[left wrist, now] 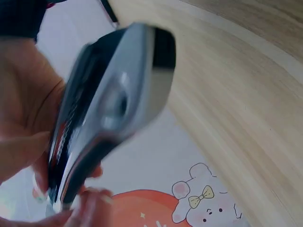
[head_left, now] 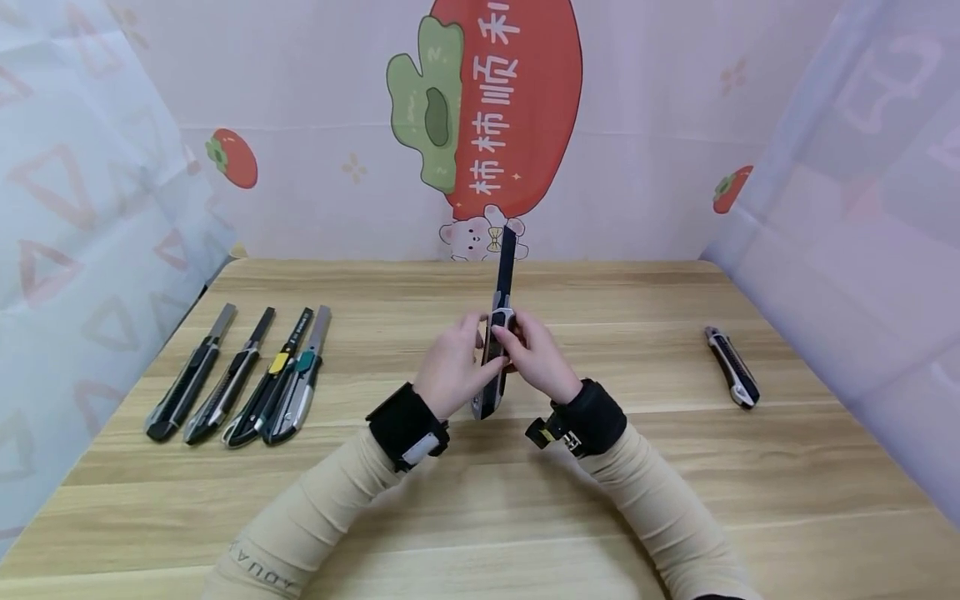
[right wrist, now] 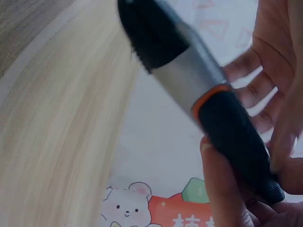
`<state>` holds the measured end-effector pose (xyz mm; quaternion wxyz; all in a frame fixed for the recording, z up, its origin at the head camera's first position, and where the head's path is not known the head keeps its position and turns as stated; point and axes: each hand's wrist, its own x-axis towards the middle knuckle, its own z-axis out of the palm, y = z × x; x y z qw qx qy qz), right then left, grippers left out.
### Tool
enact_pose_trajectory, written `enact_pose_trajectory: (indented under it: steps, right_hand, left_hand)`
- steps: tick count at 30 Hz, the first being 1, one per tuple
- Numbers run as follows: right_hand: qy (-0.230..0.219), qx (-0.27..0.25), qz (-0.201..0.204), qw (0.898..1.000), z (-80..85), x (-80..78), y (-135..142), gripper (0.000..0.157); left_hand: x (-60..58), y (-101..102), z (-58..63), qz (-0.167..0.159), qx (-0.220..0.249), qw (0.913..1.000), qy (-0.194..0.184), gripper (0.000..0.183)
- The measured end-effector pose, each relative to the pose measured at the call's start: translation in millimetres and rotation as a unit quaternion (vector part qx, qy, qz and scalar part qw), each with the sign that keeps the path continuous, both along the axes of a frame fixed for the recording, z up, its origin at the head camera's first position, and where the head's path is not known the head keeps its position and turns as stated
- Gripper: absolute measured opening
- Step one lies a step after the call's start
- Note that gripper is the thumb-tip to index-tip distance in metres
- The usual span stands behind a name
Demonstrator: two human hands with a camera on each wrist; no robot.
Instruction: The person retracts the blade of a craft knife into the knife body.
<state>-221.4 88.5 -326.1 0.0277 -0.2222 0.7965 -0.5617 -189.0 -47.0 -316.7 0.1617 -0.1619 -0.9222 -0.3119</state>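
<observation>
Black and silver on the knife (head_left: 494,346), held in the air near the middle of the bench (head_left: 480,517), butt toward the person, with dark blade (head_left: 507,260) out and pointing at the cloth (head_left: 637,192) behind. Grasped by the handle from both sides: by the left hand (head_left: 453,367) with thumb laid across, by the right hand (head_left: 543,358) in a pinch, thumb on the upper face. Impossible to tell any travel of the slider, with thumbs in the way. Large and partly blurred in the wrist views, with an orange line beside the black grip in the right one.

Off to the left, four knives (head_left: 228,387) lying roughly side by side, blades out, including one with a yellow slider and one with a green. Well apart on the right, a lone knife (head_left: 731,367), lying with no blade showing.

Judging from this layout, probably at the step of setting the blade, nearly or fully extended by the look of it. Next, likely a call for freeing one hand, keeping a firm hold on the handle with the other, and laying down beside the four, blade away from the body and fingers clear of the edge.
</observation>
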Motion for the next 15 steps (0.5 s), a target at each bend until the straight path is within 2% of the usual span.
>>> enact_pose_trajectory:
  steps: [4,7,11,15]
  right_hand:
    - [0.0,0.002,0.004,1.0,1.7,1.4,3.1,0.022]
    - [0.015,-0.001,0.008,1.0,6.9,3.4,5.7,0.023]
    - [0.032,-0.011,0.021,0.999,14.8,8.8,7.8,0.025]
    - [0.038,-0.027,0.04,0.998,21.1,16.6,8.0,0.025]
  left_hand:
    - [5.4,-12.6,-5.0,-0.017,0.033,0.9982,-0.048,0.049]
    - [8.2,-22.6,-10.0,-0.057,0.082,0.9917,-0.082,0.052]
    - [9.9,-33.5,-16.8,-0.131,0.146,0.9724,-0.126,0.058]
    - [10.1,-37.1,-22.7,-0.209,0.181,0.9449,-0.175,0.058]
